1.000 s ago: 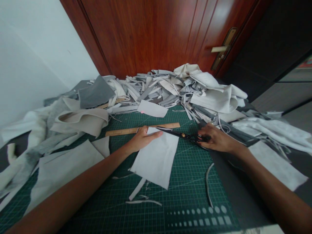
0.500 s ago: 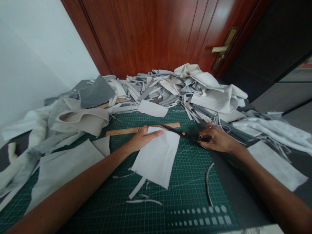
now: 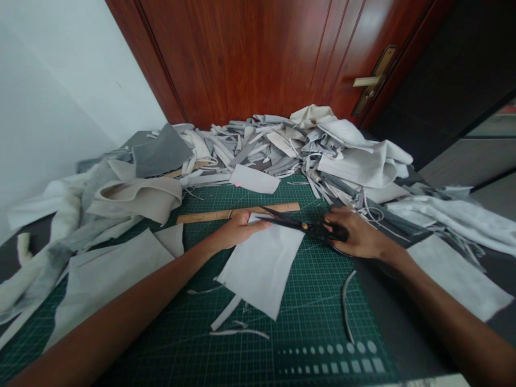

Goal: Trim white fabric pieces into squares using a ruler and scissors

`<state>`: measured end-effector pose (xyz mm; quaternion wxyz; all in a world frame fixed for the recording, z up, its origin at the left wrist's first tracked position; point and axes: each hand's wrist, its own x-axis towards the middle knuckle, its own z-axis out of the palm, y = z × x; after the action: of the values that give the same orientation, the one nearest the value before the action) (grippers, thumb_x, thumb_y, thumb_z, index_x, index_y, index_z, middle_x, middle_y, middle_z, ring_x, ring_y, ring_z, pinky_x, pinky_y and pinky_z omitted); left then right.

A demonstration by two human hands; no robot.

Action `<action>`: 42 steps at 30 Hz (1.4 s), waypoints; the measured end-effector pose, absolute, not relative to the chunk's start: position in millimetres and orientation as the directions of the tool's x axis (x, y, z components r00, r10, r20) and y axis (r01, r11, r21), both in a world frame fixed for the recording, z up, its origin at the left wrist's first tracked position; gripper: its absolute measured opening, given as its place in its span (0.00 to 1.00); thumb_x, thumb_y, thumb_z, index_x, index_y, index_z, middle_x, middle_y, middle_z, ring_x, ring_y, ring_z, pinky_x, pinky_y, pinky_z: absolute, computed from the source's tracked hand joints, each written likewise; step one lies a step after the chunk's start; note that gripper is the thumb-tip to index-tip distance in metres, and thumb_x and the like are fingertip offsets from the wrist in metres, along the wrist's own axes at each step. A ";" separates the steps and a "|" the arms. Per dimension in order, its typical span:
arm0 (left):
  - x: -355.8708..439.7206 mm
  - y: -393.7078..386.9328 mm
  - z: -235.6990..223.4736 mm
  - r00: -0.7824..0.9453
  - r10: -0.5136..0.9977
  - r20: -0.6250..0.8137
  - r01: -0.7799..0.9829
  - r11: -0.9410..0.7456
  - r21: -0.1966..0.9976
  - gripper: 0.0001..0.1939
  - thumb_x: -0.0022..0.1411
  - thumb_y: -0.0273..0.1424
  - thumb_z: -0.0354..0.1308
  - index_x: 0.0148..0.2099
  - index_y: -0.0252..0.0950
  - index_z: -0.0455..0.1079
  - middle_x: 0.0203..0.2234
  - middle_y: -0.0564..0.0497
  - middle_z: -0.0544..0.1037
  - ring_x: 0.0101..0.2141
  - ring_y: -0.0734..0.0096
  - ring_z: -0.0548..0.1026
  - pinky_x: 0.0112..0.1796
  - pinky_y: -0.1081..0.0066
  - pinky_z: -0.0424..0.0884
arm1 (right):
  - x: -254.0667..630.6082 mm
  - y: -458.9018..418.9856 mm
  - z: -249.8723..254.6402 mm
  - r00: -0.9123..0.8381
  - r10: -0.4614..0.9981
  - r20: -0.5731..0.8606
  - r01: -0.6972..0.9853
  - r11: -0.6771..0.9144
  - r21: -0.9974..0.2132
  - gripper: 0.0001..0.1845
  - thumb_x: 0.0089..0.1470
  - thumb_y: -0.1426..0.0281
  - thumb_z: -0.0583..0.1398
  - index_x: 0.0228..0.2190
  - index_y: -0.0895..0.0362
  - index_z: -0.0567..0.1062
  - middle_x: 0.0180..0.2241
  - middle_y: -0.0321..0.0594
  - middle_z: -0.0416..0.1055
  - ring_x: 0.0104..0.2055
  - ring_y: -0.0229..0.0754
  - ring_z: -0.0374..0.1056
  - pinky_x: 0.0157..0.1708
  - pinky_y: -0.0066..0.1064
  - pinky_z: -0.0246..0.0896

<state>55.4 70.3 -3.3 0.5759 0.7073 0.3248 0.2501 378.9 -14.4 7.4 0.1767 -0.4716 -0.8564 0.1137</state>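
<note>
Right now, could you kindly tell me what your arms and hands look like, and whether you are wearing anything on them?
Both the left arm and the right arm are bare as far as the view shows, with no sleeves visible. The left hand and the right hand are ungloved, and neither wrist shows a watch or band.

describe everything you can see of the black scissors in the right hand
The black scissors are long, dark-metal shears with a brass pivot screw at the joint. The right hand grips the handles, which its fingers mostly hide. The blades point left and slightly away, parted a little, with their tips near the top edge of the white fabric piece. They sit low over the green cutting mat; whether a blade passes under the fabric cannot be told.
</note>
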 end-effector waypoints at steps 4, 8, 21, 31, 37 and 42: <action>54.9 69.4 0.9 0.773 0.632 -0.059 0.207 -0.163 0.965 0.18 0.58 0.40 0.66 0.46 0.35 0.82 0.40 0.47 0.85 0.38 0.60 0.80 0.40 0.66 0.74 | 375.9 -16.1 7.9 -0.490 0.861 0.136 0.809 0.507 -0.299 0.10 0.51 0.63 0.62 0.28 0.53 0.68 0.28 0.41 0.67 0.32 0.47 0.62 0.35 0.38 0.53; 54.7 68.6 2.4 0.786 0.618 -0.021 0.167 -0.180 0.969 0.18 0.60 0.40 0.66 0.48 0.35 0.81 0.44 0.46 0.85 0.43 0.59 0.81 0.45 0.65 0.74 | 376.1 -15.8 8.2 -0.508 0.853 0.122 0.808 0.521 -0.276 0.10 0.52 0.63 0.62 0.28 0.53 0.67 0.28 0.40 0.67 0.32 0.46 0.62 0.36 0.39 0.52; 56.7 67.8 2.0 0.786 0.613 -0.075 0.214 -0.157 0.964 0.18 0.57 0.40 0.68 0.47 0.37 0.83 0.44 0.48 0.86 0.43 0.58 0.81 0.45 0.66 0.75 | 375.8 -18.8 6.8 -0.512 0.847 0.139 0.794 0.529 -0.300 0.11 0.53 0.61 0.63 0.28 0.53 0.70 0.29 0.41 0.69 0.31 0.46 0.63 0.35 0.39 0.53; 53.5 70.6 0.5 0.804 0.594 -0.027 0.193 -0.218 0.957 0.16 0.62 0.41 0.65 0.48 0.39 0.83 0.46 0.48 0.85 0.48 0.57 0.81 0.52 0.62 0.73 | 376.3 -17.0 5.5 -0.526 0.847 0.080 0.789 0.521 -0.326 0.13 0.57 0.59 0.61 0.27 0.53 0.69 0.27 0.41 0.70 0.32 0.47 0.63 0.36 0.38 0.53; 55.7 68.0 1.3 0.805 0.593 0.004 0.115 -0.162 0.980 0.15 0.63 0.40 0.65 0.47 0.38 0.83 0.44 0.46 0.85 0.45 0.58 0.82 0.50 0.62 0.74 | 377.5 -15.6 5.9 -0.551 0.827 0.113 0.746 0.549 -0.376 0.16 0.60 0.59 0.60 0.25 0.53 0.68 0.23 0.38 0.69 0.30 0.44 0.62 0.35 0.37 0.52; 55.1 65.3 5.9 0.822 0.564 -0.074 0.077 0.019 0.997 0.20 0.63 0.45 0.66 0.51 0.37 0.82 0.46 0.43 0.85 0.44 0.58 0.82 0.46 0.64 0.76 | 379.0 -13.0 -4.2 -0.521 0.835 0.177 0.715 0.540 -0.444 0.20 0.62 0.61 0.58 0.20 0.53 0.64 0.19 0.37 0.67 0.28 0.44 0.60 0.32 0.36 0.52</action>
<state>55.1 65.3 5.9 0.6734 0.6764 0.2370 0.1810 379.0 -13.0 -4.2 0.1876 -0.4521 -0.8572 0.1602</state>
